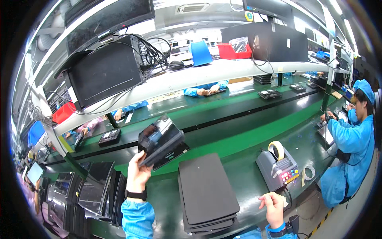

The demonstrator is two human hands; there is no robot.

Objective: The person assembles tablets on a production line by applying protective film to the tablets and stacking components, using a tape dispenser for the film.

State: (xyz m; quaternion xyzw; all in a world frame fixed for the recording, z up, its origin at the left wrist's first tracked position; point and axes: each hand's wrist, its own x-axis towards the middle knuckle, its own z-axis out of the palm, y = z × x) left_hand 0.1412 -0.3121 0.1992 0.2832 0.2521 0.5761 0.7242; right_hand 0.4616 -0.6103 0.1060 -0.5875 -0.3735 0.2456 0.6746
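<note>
My left hand (pixel 138 171) is raised over the bench, closed on the lower left edge of what look like two overlapping black tablets. The upper tablet (pixel 159 137) has a glossy face full of reflections. A small lit logo shows on the dark screen of the lower tablet (pixel 171 156). My right hand (pixel 273 209) hovers by the bench's near edge, fingers loosely bent and apart, nothing visible in its grasp. Close beside its fingers is a small pale piece that I cannot make out. Between my hands lies a stack of flat black sheets (pixel 209 187) with rounded corners.
A grey tape dispenser (pixel 278 167) stands at right, beside a loose tape roll (pixel 308 173). Upright black tablets (pixel 95 189) crowd the lower left. Beyond runs a green conveyor (pixel 238 121) beneath a white shelf (pixel 223 71). A co-worker in blue (pixel 350 131) sits at right.
</note>
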